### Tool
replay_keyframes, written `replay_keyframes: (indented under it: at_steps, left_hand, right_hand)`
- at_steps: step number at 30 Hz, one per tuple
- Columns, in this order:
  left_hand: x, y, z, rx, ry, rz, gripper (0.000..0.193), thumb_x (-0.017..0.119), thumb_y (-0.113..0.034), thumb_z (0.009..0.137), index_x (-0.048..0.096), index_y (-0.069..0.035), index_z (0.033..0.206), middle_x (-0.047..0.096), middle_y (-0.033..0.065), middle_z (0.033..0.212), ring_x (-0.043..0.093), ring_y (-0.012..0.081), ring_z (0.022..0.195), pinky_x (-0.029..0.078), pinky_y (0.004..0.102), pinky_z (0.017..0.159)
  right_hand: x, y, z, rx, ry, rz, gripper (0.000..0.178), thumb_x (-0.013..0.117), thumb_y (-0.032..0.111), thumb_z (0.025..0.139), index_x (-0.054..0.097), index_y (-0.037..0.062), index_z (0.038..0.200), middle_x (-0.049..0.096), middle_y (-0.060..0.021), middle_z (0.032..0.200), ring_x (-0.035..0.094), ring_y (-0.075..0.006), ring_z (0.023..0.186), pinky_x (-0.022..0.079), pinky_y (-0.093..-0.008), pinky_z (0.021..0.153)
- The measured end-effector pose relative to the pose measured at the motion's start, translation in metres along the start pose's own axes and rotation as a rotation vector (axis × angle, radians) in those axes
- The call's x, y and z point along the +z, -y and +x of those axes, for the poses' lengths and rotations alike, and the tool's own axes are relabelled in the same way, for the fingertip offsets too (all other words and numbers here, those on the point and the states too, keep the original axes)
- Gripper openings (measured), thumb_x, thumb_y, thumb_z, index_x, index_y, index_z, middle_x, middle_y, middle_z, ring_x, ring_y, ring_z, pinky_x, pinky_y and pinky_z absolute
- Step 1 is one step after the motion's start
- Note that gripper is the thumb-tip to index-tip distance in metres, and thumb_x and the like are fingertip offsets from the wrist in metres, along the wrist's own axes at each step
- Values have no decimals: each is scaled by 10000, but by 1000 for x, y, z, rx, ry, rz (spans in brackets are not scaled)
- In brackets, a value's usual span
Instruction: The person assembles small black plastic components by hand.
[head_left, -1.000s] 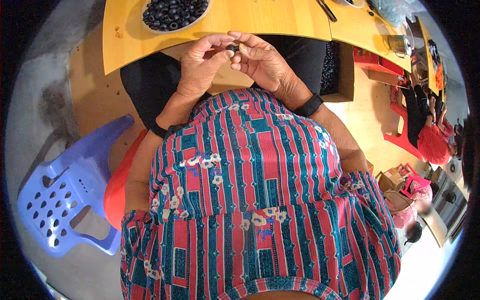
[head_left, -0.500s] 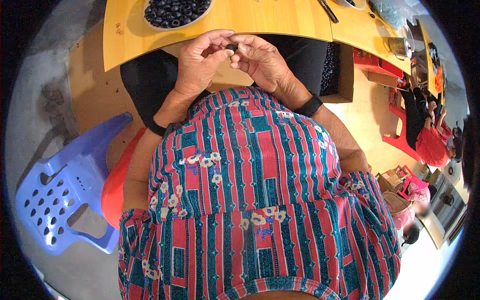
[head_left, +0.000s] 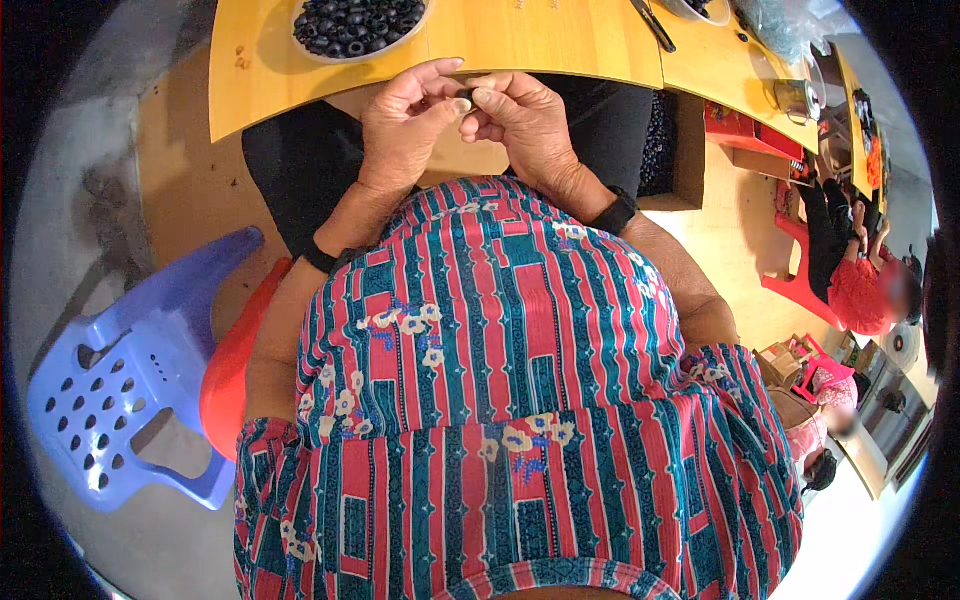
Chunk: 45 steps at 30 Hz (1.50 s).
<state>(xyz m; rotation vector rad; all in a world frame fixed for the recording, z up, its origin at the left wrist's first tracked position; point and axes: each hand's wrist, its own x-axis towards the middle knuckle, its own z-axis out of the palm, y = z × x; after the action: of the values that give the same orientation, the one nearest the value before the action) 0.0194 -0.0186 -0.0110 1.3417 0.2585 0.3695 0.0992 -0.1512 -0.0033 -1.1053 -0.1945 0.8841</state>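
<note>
Head view: a small black piece [head_left: 465, 95] sits just off the near edge of the yellow wooden table [head_left: 550, 45], pinched between the thumbs and fingers of the left hand [head_left: 400, 125] and right hand [head_left: 532, 125]. Fingertips alone grasp it, probably because so small a part leaves no room for palms. On the table's left side, a pale bowl [head_left: 422, 30] corrals loose black rings [head_left: 360, 25], presumably near its front edge for easy reach.

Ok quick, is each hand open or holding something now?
Left hand: closed, holding a small black piece.
Right hand: closed, holding the same piece.
</note>
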Motion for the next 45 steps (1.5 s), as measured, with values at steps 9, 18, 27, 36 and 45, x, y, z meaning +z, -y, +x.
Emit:
replay_keyframes:
  at_steps: [9, 18, 27, 36, 45]
  left_hand:
    - [-3, 1, -2, -106, 46, -110, 399, 587, 51, 797, 526, 5, 1189, 629, 41, 903, 572, 76, 813, 463, 208, 756]
    - [-3, 0, -2, -101, 37, -118, 385, 590, 43, 806, 526, 10, 1184, 631, 43, 888, 591, 82, 802, 467, 202, 758]
    - [-2, 0, -2, -55, 20, -60, 367, 596, 37, 806, 542, 0, 1167, 641, 43, 900, 581, 70, 814, 466, 203, 752]
    - [-3, -2, -2, -105, 47, -17, 369, 599, 28, 807, 540, 3, 1171, 633, 42, 916, 576, 74, 827, 469, 206, 754]
    - [-9, -3, 0, -168, 153, 2, 365, 598, 27, 804, 544, 2, 1164, 624, 36, 901, 568, 69, 805, 465, 195, 734]
  right_hand:
    - [-10, 3, 4, -43, 75, -197, 156, 562, 81, 879, 617, -5, 997, 627, -60, 781, 604, -130, 640, 499, -216, 603]
    - [-10, 0, 3, -7, 22, -87, 138, 565, 91, 877, 639, -3, 944, 635, -59, 765, 596, -113, 617, 501, -223, 597]
    - [-6, 3, 1, -138, -8, -226, 149, 569, 32, 859, 637, -24, 980, 632, -57, 752, 583, -101, 612, 496, -205, 574]
    - [-5, 5, 0, -382, 4, -535, 83, 605, 12, 824, 648, -17, 888, 620, -43, 726, 581, -84, 585, 488, -209, 538]
    - [-9, 17, 0, -527, 74, -950, 66, 634, 9, 787, 640, 15, 852, 611, -52, 716, 596, -102, 581, 488, -219, 537]
